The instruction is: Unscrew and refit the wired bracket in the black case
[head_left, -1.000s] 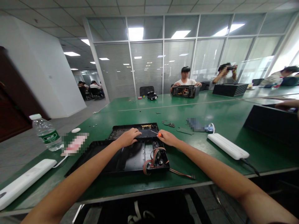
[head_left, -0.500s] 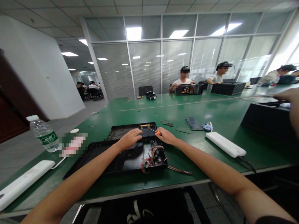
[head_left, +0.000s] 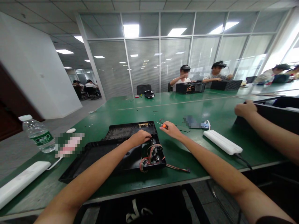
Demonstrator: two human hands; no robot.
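Sits at a green table [head_left: 205, 109] with a black chassis [head_left: 112, 152], lid off, lying flat near the front edge, a little left of centre. Rests the left hand [head_left: 140, 137] palm down on the right part of the chassis, fingers curled over an inner wall; cannot tell whether anything is clasped beneath them. Holds the right hand [head_left: 172, 129] just right of the far right corner of the chassis, fingers closed narrowly round a small screwdriver [head_left: 163, 125] with an orange handle, thin shaft pointing left and far. Just near of the left hand, in the near right corner of the chassis: a bundle of ribbon cables [head_left: 149, 154], one strand trailing right onto the table. Right of the right hand, well apart: a white power strip [head_left: 221, 142]. Far left: a water bottle [head_left: 35, 133], upright; nearer, at the left edge, a second white strip [head_left: 21, 182]. At the right edge: a co-worker's hand [head_left: 245, 109], fisted at the rim of a black case [head_left: 280, 115].
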